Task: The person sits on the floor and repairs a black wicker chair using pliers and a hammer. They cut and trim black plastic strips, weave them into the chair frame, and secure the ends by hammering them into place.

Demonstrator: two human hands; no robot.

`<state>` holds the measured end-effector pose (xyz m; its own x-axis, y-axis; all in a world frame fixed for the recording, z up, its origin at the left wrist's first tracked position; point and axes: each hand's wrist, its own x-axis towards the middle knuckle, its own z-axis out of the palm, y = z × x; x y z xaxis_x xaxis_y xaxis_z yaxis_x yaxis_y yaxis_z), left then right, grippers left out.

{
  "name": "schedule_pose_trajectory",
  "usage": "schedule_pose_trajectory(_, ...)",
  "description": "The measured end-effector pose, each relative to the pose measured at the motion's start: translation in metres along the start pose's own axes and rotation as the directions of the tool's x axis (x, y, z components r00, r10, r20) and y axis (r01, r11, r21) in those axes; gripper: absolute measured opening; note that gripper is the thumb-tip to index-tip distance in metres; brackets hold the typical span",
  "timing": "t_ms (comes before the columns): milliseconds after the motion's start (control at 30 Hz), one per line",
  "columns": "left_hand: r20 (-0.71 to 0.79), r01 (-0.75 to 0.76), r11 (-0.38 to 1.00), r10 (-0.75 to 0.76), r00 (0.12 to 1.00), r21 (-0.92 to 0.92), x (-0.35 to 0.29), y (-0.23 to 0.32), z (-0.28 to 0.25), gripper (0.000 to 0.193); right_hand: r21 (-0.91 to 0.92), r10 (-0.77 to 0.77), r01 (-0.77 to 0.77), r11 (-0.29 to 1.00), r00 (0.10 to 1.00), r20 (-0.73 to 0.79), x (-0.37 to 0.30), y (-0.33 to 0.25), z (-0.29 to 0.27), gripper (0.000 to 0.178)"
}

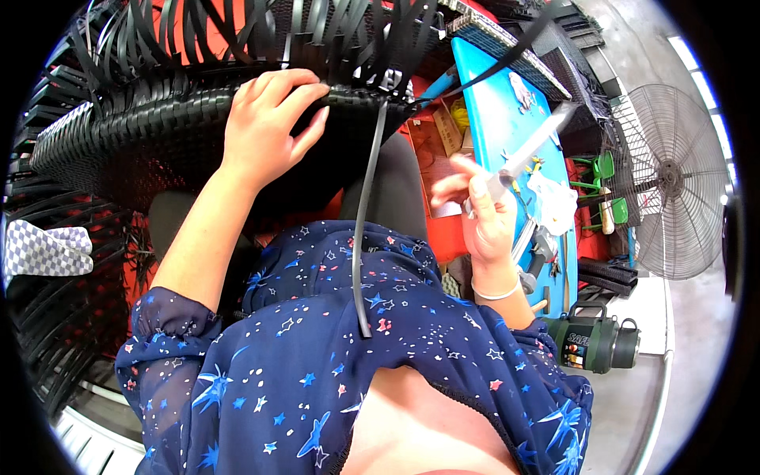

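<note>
My left hand [269, 119] lies over the rim of a black woven wicker panel [142, 127], its fingers spread on the weave and the thumb apart from them. Loose black strands [340, 32] stand up in a thick fringe along the panel's far edge. One long dark flat strand [362, 222] hangs from the rim toward me and ends over my blue star-print top. To the right of the panel, my right hand [487, 210] is raised, pinching what looks like a knife [538, 142], its pale blade angled up and away to the right. Its handle is mostly hidden.
On the right a blue table [495, 103] carries hand tools and a clear plastic bag [552, 202]. Beyond are green stools [603, 166] and a large fan [670, 178]. A dark green jug [590, 340] stands nearer. A checkered cloth [49, 249] lies at left.
</note>
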<state>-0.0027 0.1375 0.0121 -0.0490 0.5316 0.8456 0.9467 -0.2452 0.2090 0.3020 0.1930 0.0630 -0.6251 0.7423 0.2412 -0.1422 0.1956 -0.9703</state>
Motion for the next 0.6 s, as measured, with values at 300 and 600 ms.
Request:
schedule_pose_trajectory(300,-0.026,0.008,1.000,-0.008,1.000,-0.010,-0.002,0.000,0.001,0.024,-0.362,0.211,-0.139,0.922,0.963,0.166,0.004,-0.027,0.001,0.054)
schedule_pose_trajectory(600,-0.046,0.006,1.000,-0.006,0.999,-0.013,0.000,0.001,0.002,0.020,-0.613,0.127,-0.018,0.790,0.983,0.135,0.034,-0.054,0.016,0.030)
